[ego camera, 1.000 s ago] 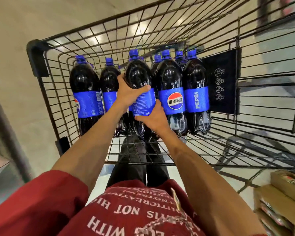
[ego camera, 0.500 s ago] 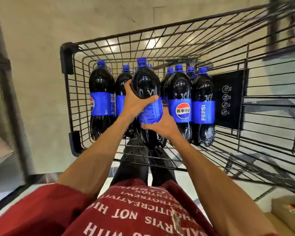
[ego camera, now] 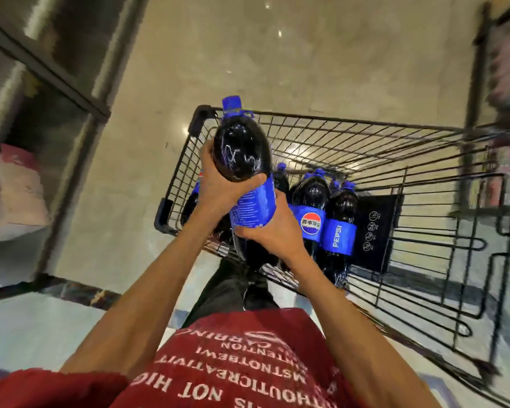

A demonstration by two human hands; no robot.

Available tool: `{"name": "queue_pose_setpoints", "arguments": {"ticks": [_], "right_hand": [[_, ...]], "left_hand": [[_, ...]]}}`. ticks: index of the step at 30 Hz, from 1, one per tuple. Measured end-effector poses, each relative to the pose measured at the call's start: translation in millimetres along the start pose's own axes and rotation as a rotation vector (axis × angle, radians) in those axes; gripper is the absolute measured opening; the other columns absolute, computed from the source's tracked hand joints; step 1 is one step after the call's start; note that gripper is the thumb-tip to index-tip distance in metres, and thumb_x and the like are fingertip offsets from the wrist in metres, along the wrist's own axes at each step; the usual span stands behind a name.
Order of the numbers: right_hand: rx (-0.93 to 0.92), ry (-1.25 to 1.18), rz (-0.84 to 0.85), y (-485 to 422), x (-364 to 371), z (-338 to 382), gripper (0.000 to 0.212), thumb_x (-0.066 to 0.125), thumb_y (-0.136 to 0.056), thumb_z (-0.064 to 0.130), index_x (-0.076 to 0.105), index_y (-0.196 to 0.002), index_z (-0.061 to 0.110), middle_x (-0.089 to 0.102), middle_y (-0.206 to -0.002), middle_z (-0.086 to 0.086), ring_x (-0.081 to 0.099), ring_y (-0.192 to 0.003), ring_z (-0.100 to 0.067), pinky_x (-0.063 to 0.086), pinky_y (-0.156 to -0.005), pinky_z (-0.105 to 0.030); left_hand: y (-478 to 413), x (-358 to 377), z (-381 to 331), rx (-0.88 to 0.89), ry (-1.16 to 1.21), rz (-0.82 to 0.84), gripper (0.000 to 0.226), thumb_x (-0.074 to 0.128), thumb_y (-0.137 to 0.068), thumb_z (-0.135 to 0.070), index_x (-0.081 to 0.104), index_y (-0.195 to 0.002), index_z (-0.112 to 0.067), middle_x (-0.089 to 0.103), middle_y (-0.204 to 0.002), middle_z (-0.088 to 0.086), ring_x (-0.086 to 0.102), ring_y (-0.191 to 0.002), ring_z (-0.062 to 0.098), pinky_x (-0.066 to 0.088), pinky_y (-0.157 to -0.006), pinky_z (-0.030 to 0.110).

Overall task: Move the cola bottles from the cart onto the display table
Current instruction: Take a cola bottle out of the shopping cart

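Observation:
A large cola bottle with a blue cap and blue label is held up above the wire cart. My left hand grips its upper body from the left. My right hand grips it lower down at the label, from the right. Several more cola bottles stand upright in the cart's near end, partly hidden behind my hands and the lifted bottle.
A dark metal shelf frame stands at the left with a pale pink item on it. Shiny beige floor lies beyond the cart. A blurred rack is at the right. My red shirt fills the bottom.
Both hands have lifted the gripped bottle up out of the row, above the cart's rim. The view has swung, so the cart now sits lower and to the right.

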State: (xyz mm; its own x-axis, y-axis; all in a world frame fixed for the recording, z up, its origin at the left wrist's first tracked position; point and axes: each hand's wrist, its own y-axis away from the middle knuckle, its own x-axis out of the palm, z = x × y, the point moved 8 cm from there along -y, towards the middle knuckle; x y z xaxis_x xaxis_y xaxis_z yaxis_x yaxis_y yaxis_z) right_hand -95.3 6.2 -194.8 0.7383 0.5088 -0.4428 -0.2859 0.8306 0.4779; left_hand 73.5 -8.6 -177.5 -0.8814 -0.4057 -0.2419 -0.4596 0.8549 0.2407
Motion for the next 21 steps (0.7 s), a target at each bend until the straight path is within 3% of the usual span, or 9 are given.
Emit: {"name": "queue_pose_setpoints", "arguments": {"ticks": [3,6,9,13,18,21], "right_hand": [[-0.143,0.026,0.025,23,1,40,0.070,0.085,-0.051,0.055,0.035,-0.100,0.046,0.063,-0.106,0.016,0.065,-0.094,-0.010,0.057,-0.078,-0.040],[-0.282,0.029,0.081,48,8,75,0.068,0.083,-0.052,0.055,0.047,-0.108,0.038,0.064,-0.104,0.014,0.065,-0.092,-0.007,0.057,-0.074,-0.042],[-0.367,0.037,0.140,74,13,102,0.081,0.089,-0.050,0.048,0.043,-0.117,0.045,0.062,-0.109,0.021,0.063,-0.099,-0.004,0.057,-0.080,-0.041],[-0.503,0.068,0.238,101,34,143,0.080,0.092,-0.051,0.042,0.044,-0.115,0.044,0.063,-0.107,0.021,0.063,-0.097,-0.002,0.057,-0.081,-0.039],[-0.686,0.136,0.321,129,77,189,0.084,0.093,-0.050,0.047,0.045,-0.119,0.046,0.062,-0.108,0.022,0.063,-0.099,-0.004,0.056,-0.081,-0.036],[-0.775,0.134,0.374,145,109,210,0.086,0.095,-0.050,0.042,0.045,-0.119,0.049,0.061,-0.112,0.024,0.062,-0.103,-0.001,0.056,-0.084,-0.033]], "left_hand": [[36,-36,-42,0.127,0.046,-0.123,0.114,0.088,-0.052,-0.044,0.031,-0.144,-0.009,0.049,-0.138,-0.006,0.053,-0.126,0.001,0.045,-0.109,0.028],[78,-71,-73,0.199,0.097,-0.235,0.112,0.087,-0.055,-0.037,0.029,-0.144,-0.005,0.048,-0.137,-0.012,0.053,-0.124,-0.005,0.045,-0.102,0.016],[116,-107,-95,0.246,0.148,-0.337,0.111,0.089,-0.055,-0.033,0.029,-0.143,-0.007,0.049,-0.141,-0.005,0.055,-0.127,0.002,0.046,-0.099,0.014],[160,-155,-120,0.340,0.144,-0.478,0.105,0.092,-0.057,-0.009,0.027,-0.139,-0.011,0.048,-0.137,-0.012,0.054,-0.124,-0.005,0.044,-0.097,0.011],[212,-215,-128,0.432,0.116,-0.691,0.104,0.088,-0.056,-0.030,0.028,-0.140,-0.024,0.042,-0.144,-0.011,0.046,-0.134,-0.002,0.038,-0.108,0.016],[236,-251,-120,0.426,0.104,-0.797,0.111,0.089,-0.053,-0.036,0.027,-0.142,-0.017,0.044,-0.146,-0.003,0.047,-0.136,0.005,0.039,-0.112,0.023]]}}
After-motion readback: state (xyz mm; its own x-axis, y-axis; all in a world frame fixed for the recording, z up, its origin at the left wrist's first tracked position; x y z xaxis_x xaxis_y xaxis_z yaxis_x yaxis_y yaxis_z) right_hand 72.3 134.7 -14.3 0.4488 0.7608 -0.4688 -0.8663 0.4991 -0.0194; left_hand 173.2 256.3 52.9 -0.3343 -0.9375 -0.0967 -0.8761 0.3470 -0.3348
